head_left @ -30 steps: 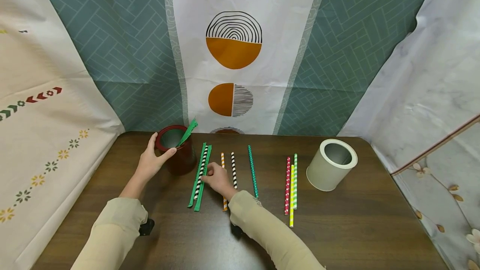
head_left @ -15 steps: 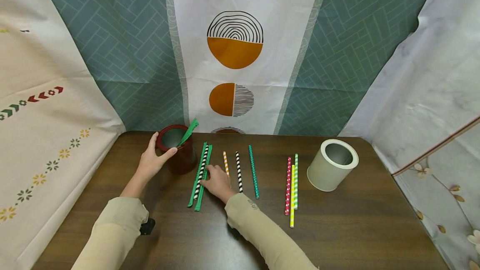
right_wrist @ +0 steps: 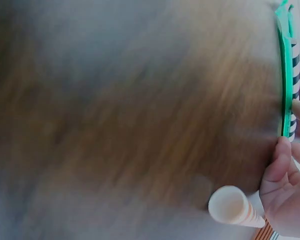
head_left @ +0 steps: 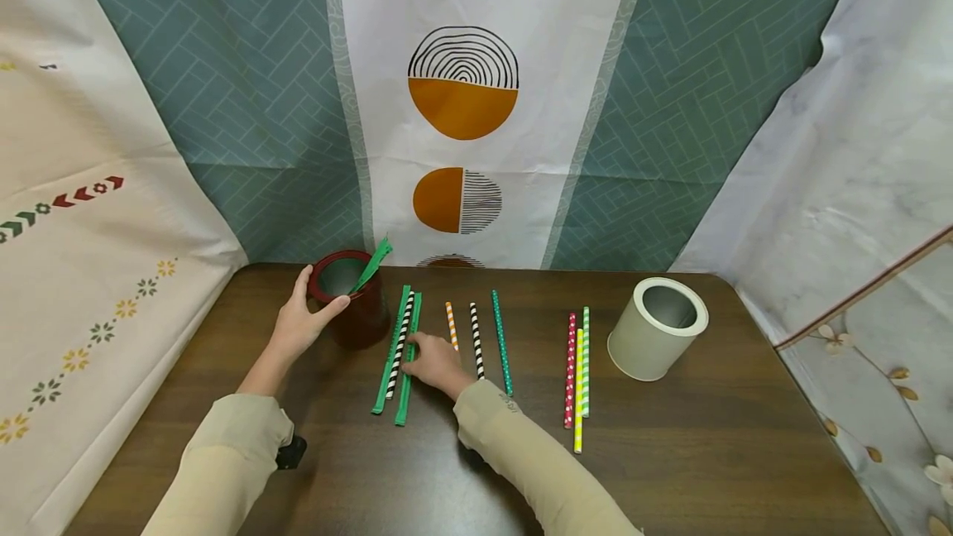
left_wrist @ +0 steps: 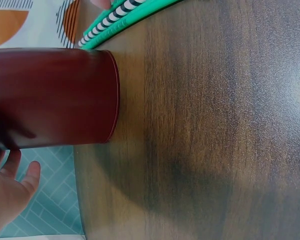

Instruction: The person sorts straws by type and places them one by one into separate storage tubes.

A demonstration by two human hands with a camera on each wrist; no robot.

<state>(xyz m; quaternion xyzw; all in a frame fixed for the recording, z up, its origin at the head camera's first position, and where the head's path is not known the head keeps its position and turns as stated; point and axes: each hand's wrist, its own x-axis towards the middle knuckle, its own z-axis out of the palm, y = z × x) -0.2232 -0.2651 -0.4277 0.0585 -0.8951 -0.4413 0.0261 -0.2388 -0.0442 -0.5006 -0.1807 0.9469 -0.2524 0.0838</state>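
Note:
My left hand (head_left: 299, 325) holds the dark red canister (head_left: 361, 325) near its rim, thumb on the near side and fingers on the far side. A green-wrapped straw (head_left: 375, 263) leans out of that canister. To its right on the table, my right hand (head_left: 435, 362) pinches another green-wrapped straw (head_left: 403, 405) between thumb and fingertips. Alongside lie a black-and-white striped straw (head_left: 399, 343) and a further green-wrapped straw (head_left: 384, 387). In the right wrist view, the pinched wrapped straw (right_wrist: 284, 75) stretches up from the fingertips at the right edge.
Orange-striped (head_left: 451, 321), black-striped (head_left: 476, 337) and teal dotted straws (head_left: 502, 342) lie beside the right hand, the orange one partly hidden. Farther right are red dotted (head_left: 570, 370), yellow (head_left: 578, 404) and green-striped straws (head_left: 586, 362). A cream canister (head_left: 642, 346) stands at the right.
The near end of the pinched green-wrapped straw has swung right, away from the striped one. The orange and black striped straws beside the right hand have shifted slightly right. The left hand stays put.

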